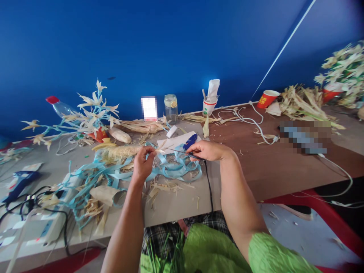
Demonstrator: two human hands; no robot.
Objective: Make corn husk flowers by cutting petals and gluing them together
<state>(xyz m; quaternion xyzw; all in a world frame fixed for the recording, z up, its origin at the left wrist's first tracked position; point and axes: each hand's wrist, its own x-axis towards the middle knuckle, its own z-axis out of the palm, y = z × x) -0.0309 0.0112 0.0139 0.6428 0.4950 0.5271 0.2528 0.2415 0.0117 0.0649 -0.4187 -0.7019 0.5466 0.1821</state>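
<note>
Over the middle of the table, my left hand (144,163) is closed with thumb and fingers pinched on a small piece of pale corn husk (159,151). My right hand (209,150) is wrapped round the handles of scissors (178,151), and their thin blades point left toward the husk. Whether the blades touch it I cannot tell. Just beyond my right hand lies a blue glue gun (190,141) by a white sheet (182,141). Loops of light blue ribbon (176,172) spread beneath both hands, with husk scraps (165,187) in front.
Husk flowers (95,110) stand in a red cup at left. Near it are a power strip (54,223) and another blue glue gun (21,184). A glass jar (171,108), a white cup (209,107) and a red cup (267,99) line the back. At right lies a phone (304,140) with a white cable.
</note>
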